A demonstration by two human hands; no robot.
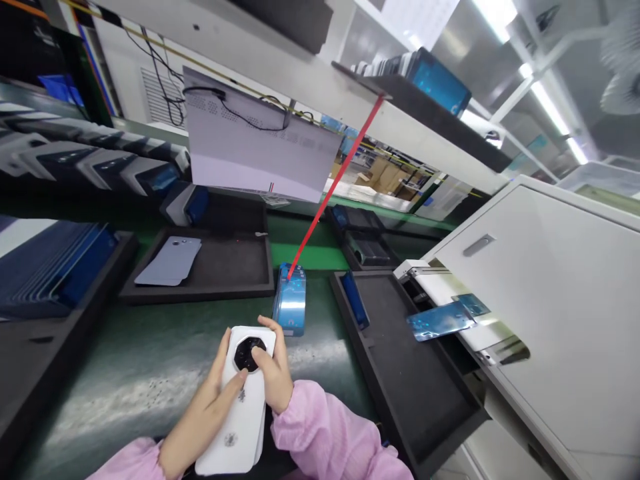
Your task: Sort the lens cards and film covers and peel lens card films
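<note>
White phone cover [240,413], lower edge hidden

A white phone back cover [240,413], glossy with rounded corners and a round black camera ring near its top end, lies lengthwise away from the person, slightly tilted, held above the green bench at the bottom centre.

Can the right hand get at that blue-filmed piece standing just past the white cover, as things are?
Probably yes. The blue-filmed piece stands on the green mat just beyond the right hand, with nothing between them. But that hand and the left hand are both on the white cover, so it must let go first.
</note>
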